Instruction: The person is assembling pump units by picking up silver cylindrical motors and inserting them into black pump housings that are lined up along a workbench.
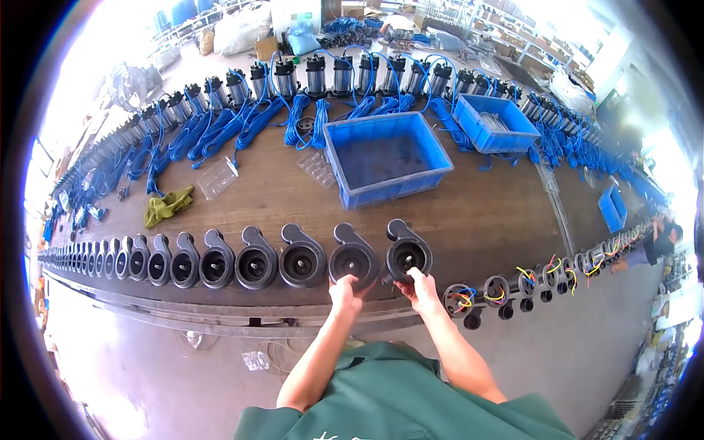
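Near the table's front edge, my left hand [348,293] grips the front rim of a dark, snail-shaped pump housing [345,258], its thumb on the rim. Just to the right, my right hand [419,290] holds a second such housing [397,232], thumb over the rim and fingers mostly hidden underneath. Each has a round open bowl with a small metal shaft in the middle and a spout pointing away from me. More housings of this kind [302,265] line the front edge to the left. Right of my hands sit round parts with coloured wires [460,299].
A large blue bin [389,192] stands beyond my hands, a smaller one [506,141] behind it. Metal pumps [315,77] with coiled blue cables [297,125] curve along the far side. A green cloth [169,207] and clear plastic trays [218,180] lie left. Another person [664,238] works far right.
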A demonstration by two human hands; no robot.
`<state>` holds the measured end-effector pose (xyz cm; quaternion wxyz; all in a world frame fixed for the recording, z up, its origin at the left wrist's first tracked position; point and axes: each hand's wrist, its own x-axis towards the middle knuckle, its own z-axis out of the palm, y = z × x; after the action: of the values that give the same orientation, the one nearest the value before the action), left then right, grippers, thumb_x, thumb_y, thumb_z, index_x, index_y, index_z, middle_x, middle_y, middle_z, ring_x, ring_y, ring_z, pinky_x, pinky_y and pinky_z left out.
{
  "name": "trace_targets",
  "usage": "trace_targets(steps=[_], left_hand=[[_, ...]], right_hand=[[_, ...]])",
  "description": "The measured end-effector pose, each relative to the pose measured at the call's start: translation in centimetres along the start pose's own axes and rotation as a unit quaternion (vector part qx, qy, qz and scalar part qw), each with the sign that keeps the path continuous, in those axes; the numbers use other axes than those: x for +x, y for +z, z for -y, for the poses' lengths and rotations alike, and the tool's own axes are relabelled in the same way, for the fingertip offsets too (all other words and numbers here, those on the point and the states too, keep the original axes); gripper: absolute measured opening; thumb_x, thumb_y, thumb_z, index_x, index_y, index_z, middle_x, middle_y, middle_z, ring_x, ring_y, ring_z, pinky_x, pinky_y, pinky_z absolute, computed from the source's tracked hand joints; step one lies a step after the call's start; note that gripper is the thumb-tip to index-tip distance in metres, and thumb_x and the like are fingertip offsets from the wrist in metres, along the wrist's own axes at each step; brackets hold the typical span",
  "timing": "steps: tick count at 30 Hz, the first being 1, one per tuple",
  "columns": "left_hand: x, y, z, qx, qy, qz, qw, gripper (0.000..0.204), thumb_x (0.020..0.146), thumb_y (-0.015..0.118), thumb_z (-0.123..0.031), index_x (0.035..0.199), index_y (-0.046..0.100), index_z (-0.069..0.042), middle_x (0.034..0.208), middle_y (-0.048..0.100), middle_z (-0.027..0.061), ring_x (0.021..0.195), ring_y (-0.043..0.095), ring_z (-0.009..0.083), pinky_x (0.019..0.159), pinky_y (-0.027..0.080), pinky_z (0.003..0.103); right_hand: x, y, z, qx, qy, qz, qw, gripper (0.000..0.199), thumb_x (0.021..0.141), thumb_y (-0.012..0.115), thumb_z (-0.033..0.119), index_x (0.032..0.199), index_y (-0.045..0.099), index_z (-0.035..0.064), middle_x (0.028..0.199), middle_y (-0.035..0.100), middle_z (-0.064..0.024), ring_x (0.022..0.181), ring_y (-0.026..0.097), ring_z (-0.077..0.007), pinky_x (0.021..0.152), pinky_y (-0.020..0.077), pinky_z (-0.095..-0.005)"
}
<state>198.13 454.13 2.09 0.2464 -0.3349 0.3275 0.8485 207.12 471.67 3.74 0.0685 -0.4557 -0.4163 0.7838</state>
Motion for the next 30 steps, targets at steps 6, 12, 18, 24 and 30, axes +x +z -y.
trace_targets(steps=[6,12,18,24,30], left_hand=[[0.7,0.7,0.3,-0.017,0.053,-0.028,0.998,0.068,0.076,0.049,0.016,0.135,0.05,-0.017,0.134,0.054,0.016,0.114,0.062,0.0417,0.085,0.063,0.065],[0.4,0.8,0.5,-0.015,0.05,-0.043,0.998,0.066,0.077,0.051,0.015,0.134,0.047,-0.016,0.135,0.053,0.016,0.111,0.064,0.0409,0.084,0.063,0.064],[-0.1,-0.5,1.4,0.052,0.042,0.039,0.997,0.045,0.087,0.065,-0.003,0.129,0.049,-0.009,0.119,0.062,0.0128,0.1,0.07,0.0354,0.084,0.064,0.054],[-7.9,-4.6,7.2,0.362,0.262,0.03,0.894,0.028,0.095,0.072,-0.025,0.111,0.058,-0.006,0.095,0.06,0.0012,0.079,0.061,0.016,0.073,0.051,0.03],[-10.6,-5.4,21.2,0.699,0.502,0.369,0.35,0.027,0.075,0.078,-0.02,0.096,0.068,-0.006,0.101,0.066,0.0084,0.097,0.062,0.0283,0.079,0.052,0.04]], right_hand=[[0.3,2.5,-0.4,0.002,-0.023,0.012,1.0,0.024,0.09,0.062,0.017,0.099,0.067,-0.0051,0.081,0.073,-0.015,0.062,0.071,-0.0204,0.049,0.0576,-0.0261],[-0.1,2.7,-0.6,0.01,-0.024,0.009,1.0,0.025,0.092,0.063,0.02,0.099,0.069,-0.0027,0.081,0.074,-0.0137,0.06,0.07,-0.0185,0.05,0.0574,-0.0262],[-1.9,1.3,0.7,-0.036,0.029,0.062,0.997,0.044,0.094,0.071,0.045,0.102,0.068,0.001,0.086,0.074,-0.0116,0.068,0.073,-0.0202,0.058,0.0589,-0.0303],[-12.2,-9.1,-0.2,-0.405,-0.229,0.251,0.849,0.038,0.092,0.073,0.038,0.106,0.068,0.003,0.087,0.075,-0.0119,0.071,0.073,-0.022,0.064,0.0549,-0.0348],[-8.3,-28.9,-1.0,-0.621,-0.446,0.011,0.644,0.025,0.08,0.08,0.02,0.099,0.067,0.0106,0.094,0.066,-0.0063,0.083,0.067,-0.0273,0.066,0.0564,-0.0421]])
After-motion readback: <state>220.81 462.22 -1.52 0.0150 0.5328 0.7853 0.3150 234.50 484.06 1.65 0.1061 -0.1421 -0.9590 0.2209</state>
